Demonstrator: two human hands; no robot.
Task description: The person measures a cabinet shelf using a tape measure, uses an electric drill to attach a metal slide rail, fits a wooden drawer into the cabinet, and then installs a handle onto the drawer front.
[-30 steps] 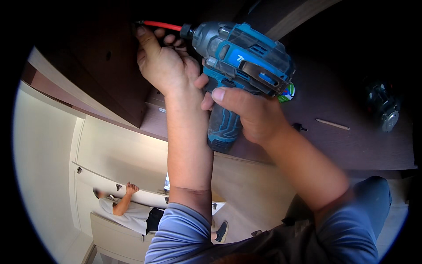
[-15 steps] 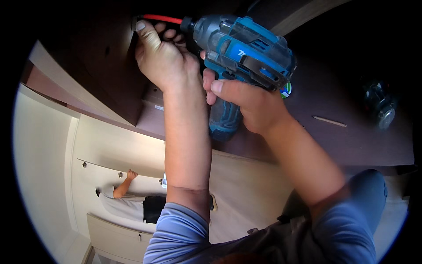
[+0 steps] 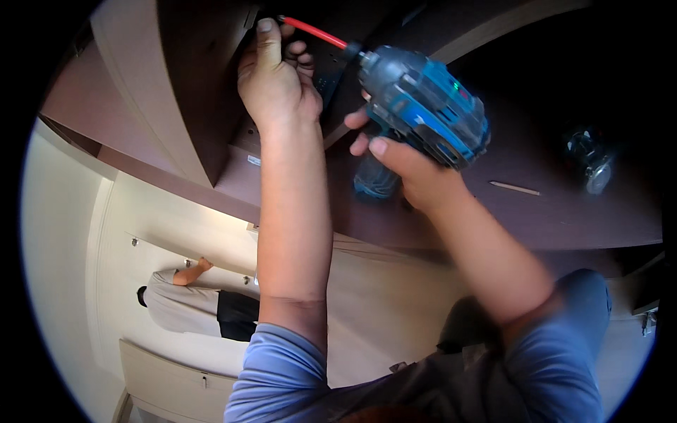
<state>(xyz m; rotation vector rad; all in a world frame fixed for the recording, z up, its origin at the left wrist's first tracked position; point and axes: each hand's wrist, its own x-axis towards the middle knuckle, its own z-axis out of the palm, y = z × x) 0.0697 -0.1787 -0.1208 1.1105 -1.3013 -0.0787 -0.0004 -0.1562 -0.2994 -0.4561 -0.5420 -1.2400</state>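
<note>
My right hand is wrapped around the handle of a blue and black cordless impact driver. A long red screwdriver bit sticks out of its chuck toward the upper left. Close to the bit's tip is my left hand, raised against a dark cabinet panel. Its thumb points up and its other fingers curl inward. Whatever those fingers hold, if anything, is hidden in shadow.
A pencil lies on the dark brown board, and a shadowed tool is farther right. At lower left, another person reaches toward a pale panel with hinges. A curved panel edge runs across the top.
The driver has tilted, and its bit tip has drawn back to the right of my left thumb. My view has shifted a little. The other person's arm and body have shifted slightly.
</note>
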